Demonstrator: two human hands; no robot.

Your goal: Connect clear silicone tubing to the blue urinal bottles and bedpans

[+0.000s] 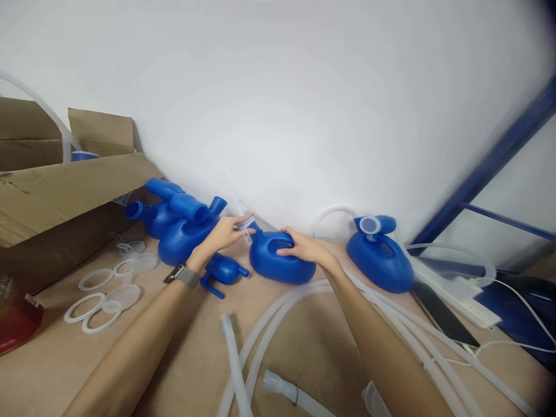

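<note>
A blue plastic urinal bottle [282, 267] lies on its side on the table in front of me. My right hand [306, 246] is wrapped round its handle. At the bottle's neck, my left hand [223, 234] pinches a small translucent cap [247, 223] with a hanging tab; whether the cap is fully seated I cannot tell. Beside my left wrist rests a smaller blue part with a ribbed spout [226, 270]. Several more blue bottles [174, 246] are heaped to the left, behind my left hand.
White rings and lids [96, 280] lie at left by a cardboard box [65, 197]. Translucent hoses [260, 339] coil across the front. At right are another blue bottle [382, 269] with a cap, a dark phone-like slab [443, 315] and a power strip [456, 292]. A wall stands behind.
</note>
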